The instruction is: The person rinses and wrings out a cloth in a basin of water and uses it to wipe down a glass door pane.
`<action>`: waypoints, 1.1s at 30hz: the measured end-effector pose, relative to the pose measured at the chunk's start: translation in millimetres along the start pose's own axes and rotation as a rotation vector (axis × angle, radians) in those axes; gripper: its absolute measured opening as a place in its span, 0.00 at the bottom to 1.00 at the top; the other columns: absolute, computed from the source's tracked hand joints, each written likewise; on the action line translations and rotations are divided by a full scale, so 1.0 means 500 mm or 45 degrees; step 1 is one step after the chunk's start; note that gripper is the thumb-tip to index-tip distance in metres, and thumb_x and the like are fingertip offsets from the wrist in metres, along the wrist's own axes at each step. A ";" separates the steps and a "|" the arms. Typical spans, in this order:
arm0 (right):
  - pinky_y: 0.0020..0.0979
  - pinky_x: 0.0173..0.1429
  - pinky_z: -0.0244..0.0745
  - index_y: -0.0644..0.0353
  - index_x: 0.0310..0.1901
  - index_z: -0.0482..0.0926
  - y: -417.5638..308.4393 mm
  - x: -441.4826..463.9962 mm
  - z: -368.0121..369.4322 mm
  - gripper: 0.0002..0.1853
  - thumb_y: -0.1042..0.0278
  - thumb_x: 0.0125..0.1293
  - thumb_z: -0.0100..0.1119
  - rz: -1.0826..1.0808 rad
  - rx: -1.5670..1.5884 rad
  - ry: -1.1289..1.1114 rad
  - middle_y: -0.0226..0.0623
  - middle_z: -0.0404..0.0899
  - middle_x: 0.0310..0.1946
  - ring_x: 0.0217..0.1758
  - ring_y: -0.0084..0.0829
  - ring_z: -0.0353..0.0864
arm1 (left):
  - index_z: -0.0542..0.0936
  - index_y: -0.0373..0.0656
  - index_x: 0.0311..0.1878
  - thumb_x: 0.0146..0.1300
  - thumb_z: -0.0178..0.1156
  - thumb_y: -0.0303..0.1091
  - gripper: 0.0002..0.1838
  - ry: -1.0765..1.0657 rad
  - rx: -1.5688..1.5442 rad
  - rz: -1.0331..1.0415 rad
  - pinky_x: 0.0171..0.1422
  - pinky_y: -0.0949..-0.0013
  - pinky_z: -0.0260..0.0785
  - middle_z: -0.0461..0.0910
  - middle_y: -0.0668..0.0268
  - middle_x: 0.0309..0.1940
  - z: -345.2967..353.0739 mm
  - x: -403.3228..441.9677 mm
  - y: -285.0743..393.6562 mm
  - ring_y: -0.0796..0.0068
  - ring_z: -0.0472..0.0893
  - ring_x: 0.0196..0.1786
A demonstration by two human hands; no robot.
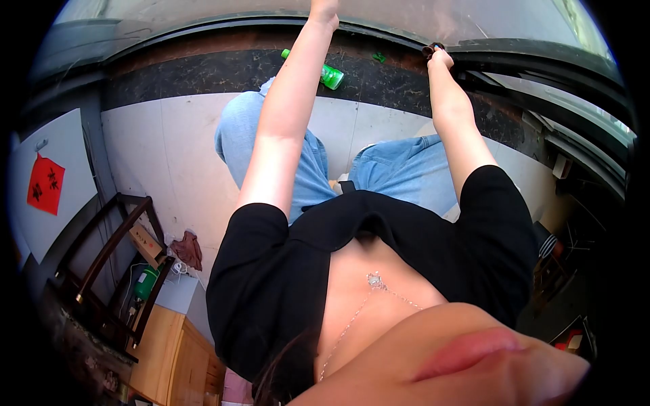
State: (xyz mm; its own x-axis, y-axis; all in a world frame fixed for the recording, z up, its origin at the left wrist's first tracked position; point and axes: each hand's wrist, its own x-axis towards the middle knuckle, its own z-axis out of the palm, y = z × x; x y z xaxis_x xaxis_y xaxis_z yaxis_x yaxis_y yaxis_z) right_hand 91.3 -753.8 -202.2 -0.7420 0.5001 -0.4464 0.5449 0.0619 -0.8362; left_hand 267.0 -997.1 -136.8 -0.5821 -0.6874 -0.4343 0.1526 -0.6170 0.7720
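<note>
My left hand (326, 9) reaches to the top edge of the view, against the glass above the dark sill; its fingers are cut off by the edge. My right hand (441, 58) is closed on a small dark brown object (430, 49) beside the black window frame (514, 59). A green bottle (332, 76) lies on the dark marbled sill (217, 73), partly hidden behind my left forearm. A small green item (378, 58) lies on the sill between my arms.
Below the sill is a white tiled surface (186, 135), with my jeans-clad legs (406, 169) in front. A dark wooden rack (112, 254), a wooden cabinet (172, 355) and a red paper (46, 184) on a white panel are at the left.
</note>
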 end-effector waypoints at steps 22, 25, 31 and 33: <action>0.29 0.37 0.72 0.70 0.39 0.74 0.094 -0.194 0.113 0.12 0.79 0.51 0.51 0.187 -0.069 -1.522 0.40 0.76 0.32 0.32 0.31 0.76 | 0.42 0.34 0.63 0.46 0.59 0.57 0.52 -0.193 -0.148 -0.107 0.66 0.54 0.35 0.39 0.48 0.64 -0.026 -0.033 0.015 0.52 0.47 0.65; 0.32 0.42 0.71 0.67 0.41 0.72 0.035 -0.187 0.042 0.13 0.77 0.52 0.48 0.256 -0.007 -1.619 0.40 0.75 0.35 0.36 0.32 0.75 | 0.57 0.39 0.59 0.54 0.51 0.45 0.32 -0.011 -0.098 -0.135 0.65 0.56 0.38 0.58 0.54 0.58 -0.032 -0.072 -0.030 0.56 0.56 0.62; 0.33 0.53 0.66 0.63 0.47 0.67 -0.031 -0.228 -0.042 0.19 0.74 0.51 0.39 0.346 0.099 -1.823 0.40 0.72 0.44 0.46 0.33 0.72 | 0.68 0.42 0.50 0.56 0.46 0.48 0.23 -0.008 0.105 -0.450 0.61 0.55 0.46 0.71 0.62 0.48 -0.010 -0.119 -0.092 0.62 0.66 0.53; 0.33 0.53 0.67 0.63 0.48 0.67 -0.043 -0.231 -0.046 0.19 0.74 0.51 0.40 0.371 0.101 -1.895 0.39 0.71 0.45 0.46 0.33 0.72 | 0.67 0.42 0.51 0.57 0.44 0.51 0.25 -0.093 0.133 -0.480 0.61 0.55 0.47 0.70 0.61 0.48 0.007 -0.129 -0.093 0.62 0.65 0.53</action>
State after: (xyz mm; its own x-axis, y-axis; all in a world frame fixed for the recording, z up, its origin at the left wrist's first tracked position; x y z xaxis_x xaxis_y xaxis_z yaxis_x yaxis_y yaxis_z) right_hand 174.5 -792.8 -125.5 -0.3489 -0.8172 -0.4587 0.7517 0.0483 -0.6577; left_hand 294.6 -922.5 -142.9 -0.6379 -0.3889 -0.6647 -0.1625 -0.7757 0.6099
